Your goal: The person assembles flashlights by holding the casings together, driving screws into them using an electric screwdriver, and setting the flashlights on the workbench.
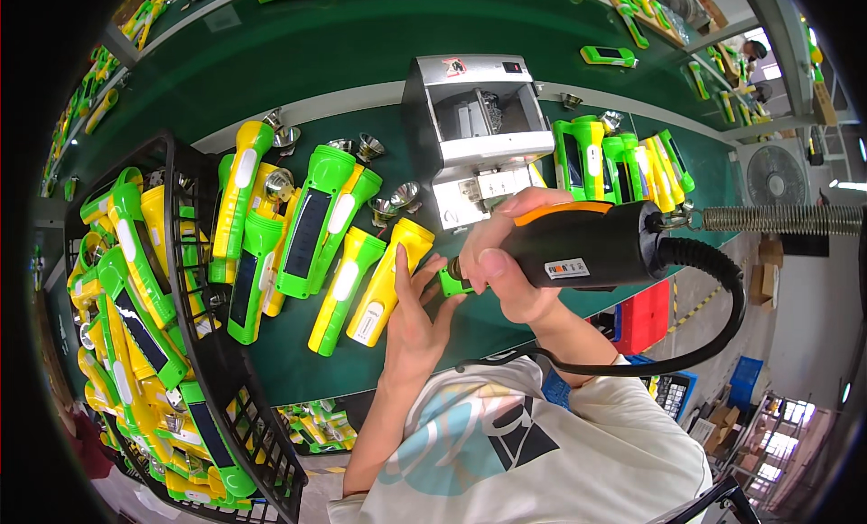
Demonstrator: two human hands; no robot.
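My right hand [510, 262] is closed around a black electric screwdriver [578, 246] with an orange lever. The tool lies nearly level, its tip end pointing left. Just at that end is a small green flashlight part [454, 284], mostly hidden by my hands. My left hand [418, 314] steadies this part between fingers and thumb. Close beside the left fingers stands a yellow flashlight body [388, 285]. A green-and-yellow flashlight body [347, 294] is left of it, and a green one with a dark solar panel [316, 221] lies farther left.
A black plastic crate [203, 321] full of flashlight bodies stands at the left. Beyond my hands sits a grey metal screw feeder [492, 149], with more flashlights [591, 158] right of it. Shiny reflector cups [370, 146] dot the green table [312, 361]. A coiled spring [781, 219] and black cable [736, 316] run from the screwdriver.
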